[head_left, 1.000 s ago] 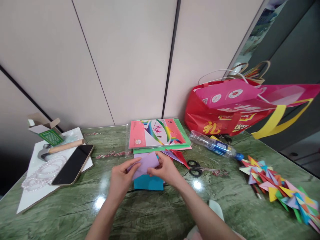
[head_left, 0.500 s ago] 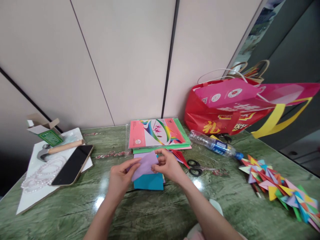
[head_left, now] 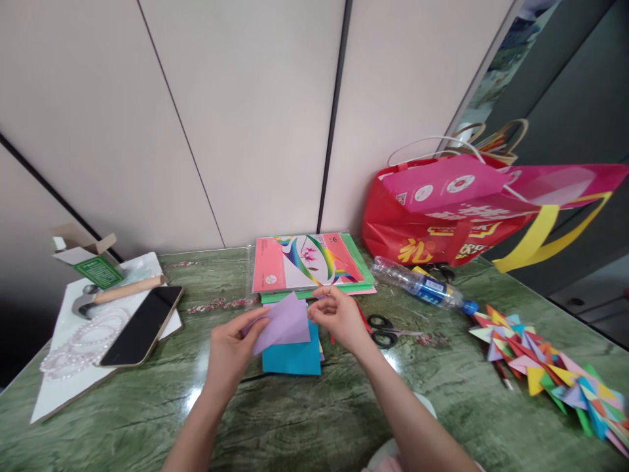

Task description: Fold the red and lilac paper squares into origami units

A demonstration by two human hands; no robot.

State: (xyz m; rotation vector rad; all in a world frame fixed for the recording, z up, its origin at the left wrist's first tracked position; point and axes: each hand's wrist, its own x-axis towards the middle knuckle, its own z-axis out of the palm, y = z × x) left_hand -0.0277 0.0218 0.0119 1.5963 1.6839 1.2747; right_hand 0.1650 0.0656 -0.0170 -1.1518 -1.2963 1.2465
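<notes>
A sheet of purple paper [head_left: 284, 324] is pinched at its left edge between the thumb and fingers of my left hand [head_left: 234, 344]. The sheet is tilted, with a pointed corner at the top. My right hand [head_left: 340, 318] is just beside the sheet's right edge, its fingers bent and slightly apart, seemingly off the paper. Below the sheet, blue paper [head_left: 292, 358] lies on top of a small pile of coloured paper. Behind my right hand, red paper is mostly hidden.
Black-handled scissors [head_left: 386, 331] and a plastic bottle [head_left: 422, 285] lie to the right, near folded paper pieces [head_left: 550, 367] and a red bag [head_left: 442, 223]. Packs of coloured paper [head_left: 309, 262] are behind. At left are a phone [head_left: 142, 326], hammer [head_left: 125, 289] and box [head_left: 93, 265].
My right hand has come off the purple paper's right edge and moved slightly right. The sheet has turned a little in my left hand, showing more of its pointed top corner.
</notes>
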